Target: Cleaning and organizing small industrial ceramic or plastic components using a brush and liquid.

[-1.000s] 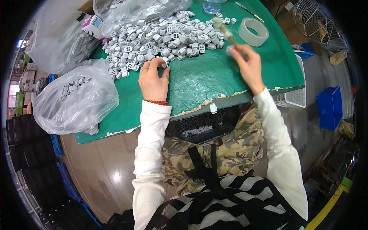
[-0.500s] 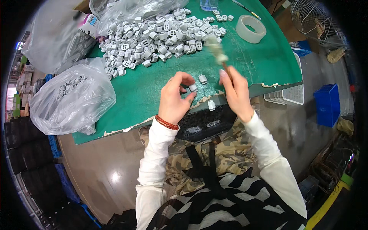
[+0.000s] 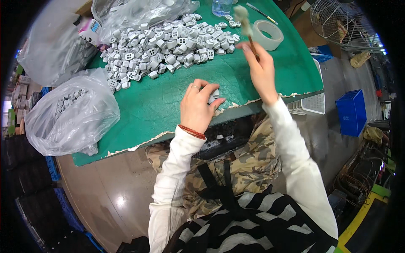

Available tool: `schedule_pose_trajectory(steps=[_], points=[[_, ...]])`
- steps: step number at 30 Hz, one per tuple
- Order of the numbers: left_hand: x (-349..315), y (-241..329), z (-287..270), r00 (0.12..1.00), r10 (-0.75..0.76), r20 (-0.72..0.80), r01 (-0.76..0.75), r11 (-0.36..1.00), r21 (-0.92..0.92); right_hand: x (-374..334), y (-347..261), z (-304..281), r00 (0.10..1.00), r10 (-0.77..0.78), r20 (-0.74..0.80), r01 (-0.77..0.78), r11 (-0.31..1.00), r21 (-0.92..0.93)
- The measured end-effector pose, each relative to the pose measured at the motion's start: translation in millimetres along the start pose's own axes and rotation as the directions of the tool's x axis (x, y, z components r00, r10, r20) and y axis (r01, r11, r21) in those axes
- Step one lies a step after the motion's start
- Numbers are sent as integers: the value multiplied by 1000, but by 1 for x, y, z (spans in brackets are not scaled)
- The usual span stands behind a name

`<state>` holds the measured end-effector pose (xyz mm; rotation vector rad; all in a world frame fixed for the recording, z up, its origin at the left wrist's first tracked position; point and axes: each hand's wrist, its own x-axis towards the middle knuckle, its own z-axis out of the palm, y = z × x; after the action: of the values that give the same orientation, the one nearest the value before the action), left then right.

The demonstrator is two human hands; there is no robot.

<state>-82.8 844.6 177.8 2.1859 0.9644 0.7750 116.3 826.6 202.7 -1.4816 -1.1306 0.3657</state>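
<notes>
My left hand [image 3: 197,102] rests at the near edge of the green table, thumb and fingers closed around a small grey plastic piece [image 3: 214,94] that they partly cover. My right hand [image 3: 262,67] is raised over the table to the right, gripping the thin brown handle of a small mallet [image 3: 243,19]. Its pale head points up and is smeared by motion. Beyond the hands spreads a large heap of grey plastic pieces [image 3: 162,48], some showing square openings.
A clear plastic bag [image 3: 76,122] with grey pieces lies at the left, more bags behind. A tape roll [image 3: 268,35], a pen [image 3: 262,13] and a clear bottle [image 3: 222,7] lie at the far right. Below the edge, a black bin [image 3: 219,148] sits at my lap.
My right hand has lifted the mallet upward and away from the table edge. My left fingers have closed in around the grey piece. The loose piece at the edge is gone from there.
</notes>
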Motion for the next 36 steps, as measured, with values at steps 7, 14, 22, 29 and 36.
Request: schedule_pose_trajectory(steps=[7,14,22,29,36], points=[[-23,-11,-21,992,119,-50,-116,992,56,37,31,16,1000,24,-15,-28,932,-361],[-31,-27,-33,999,44,-11,-45,992,-118,-48,-23,12,907,307,287,-303,951,-58],[-15,-6,-27,1000,12,-11,-13,990,-139,-51,-16,21,928,268,259,-233,960,-158],[5,-9,-30,973,226,-34,-226,974,5,-21,16,-7,999,53,14,-42,907,-420],[48,-21,-31,925,142,-351,-98,985,139,-30,18,-6,995,24,94,4,958,-286]])
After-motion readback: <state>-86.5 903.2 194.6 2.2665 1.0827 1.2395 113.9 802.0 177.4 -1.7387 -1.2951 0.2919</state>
